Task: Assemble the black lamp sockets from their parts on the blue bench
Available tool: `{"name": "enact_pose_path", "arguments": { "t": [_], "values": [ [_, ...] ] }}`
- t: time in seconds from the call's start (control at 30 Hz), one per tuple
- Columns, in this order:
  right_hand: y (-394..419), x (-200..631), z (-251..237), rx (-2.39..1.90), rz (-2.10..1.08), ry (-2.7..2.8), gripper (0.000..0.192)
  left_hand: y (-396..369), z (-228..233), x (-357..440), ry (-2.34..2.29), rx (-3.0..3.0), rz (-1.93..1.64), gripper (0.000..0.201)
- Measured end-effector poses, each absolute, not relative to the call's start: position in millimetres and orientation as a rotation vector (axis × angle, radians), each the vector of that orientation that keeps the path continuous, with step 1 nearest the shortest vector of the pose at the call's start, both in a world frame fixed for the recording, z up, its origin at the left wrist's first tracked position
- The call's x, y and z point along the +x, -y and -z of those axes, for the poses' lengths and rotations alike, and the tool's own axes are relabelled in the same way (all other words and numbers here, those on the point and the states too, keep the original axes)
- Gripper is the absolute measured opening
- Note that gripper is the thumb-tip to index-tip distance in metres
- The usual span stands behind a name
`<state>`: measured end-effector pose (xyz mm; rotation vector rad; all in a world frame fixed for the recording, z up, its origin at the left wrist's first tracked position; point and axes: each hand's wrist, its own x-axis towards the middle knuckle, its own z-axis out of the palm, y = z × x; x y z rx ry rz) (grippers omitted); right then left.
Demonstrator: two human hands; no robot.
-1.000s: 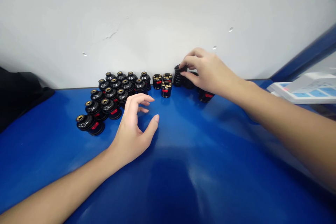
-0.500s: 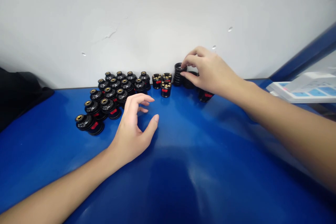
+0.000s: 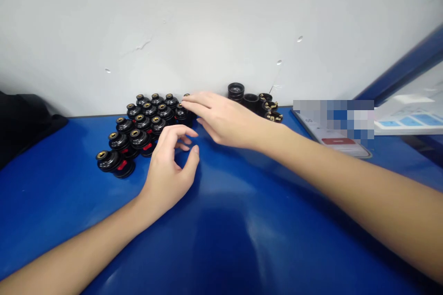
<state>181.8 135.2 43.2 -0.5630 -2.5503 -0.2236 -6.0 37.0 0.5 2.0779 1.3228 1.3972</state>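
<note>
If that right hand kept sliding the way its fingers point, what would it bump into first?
Most likely the back row of the black knobbed parts: the right hand points left, fingertips already at the nearest one. Whether they touch is unclear.

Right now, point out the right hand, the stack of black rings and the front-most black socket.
right hand (image 3: 224, 120), head view, back of hand.
stack of black rings (image 3: 236, 91), head view, top ring.
front-most black socket (image 3: 105, 160), head view, neck.

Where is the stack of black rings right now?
In the head view the stack of black rings stands at the back of the blue table, against the white wall, just right of the right hand, which does not touch it.
</note>
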Motion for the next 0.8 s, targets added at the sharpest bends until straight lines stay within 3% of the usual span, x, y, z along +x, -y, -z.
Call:
{"name": "enact_pose_path", "arguments": {
  "t": [0.2, 0.57, 0.7, 0.8],
  "values": [
    [-139.8, 167.0, -33.3, -0.595, 0.190, 2.561, 0.056, -35.9, -2.8, -5.3, -1.393, 2.035, -1.405, 0.020],
    [-85.9, 208.1, -49.1, -0.739, -0.037, 2.497, 0.016, -35.1, 0.1, -5.4, -1.400, 1.960, -1.390, 0.022],
    [-63.0, 217.8, -38.5, -0.949, -0.182, 2.384, 0.031, -34.9, 1.0, -5.2, -1.347, 1.955, -1.367, 0.022],
    [-50.4, 218.9, -25.8, -0.977, -0.289, 2.264, 0.032, -35.0, 1.5, -4.8, -1.257, 1.973, -1.362, 0.024]
  ]
}}
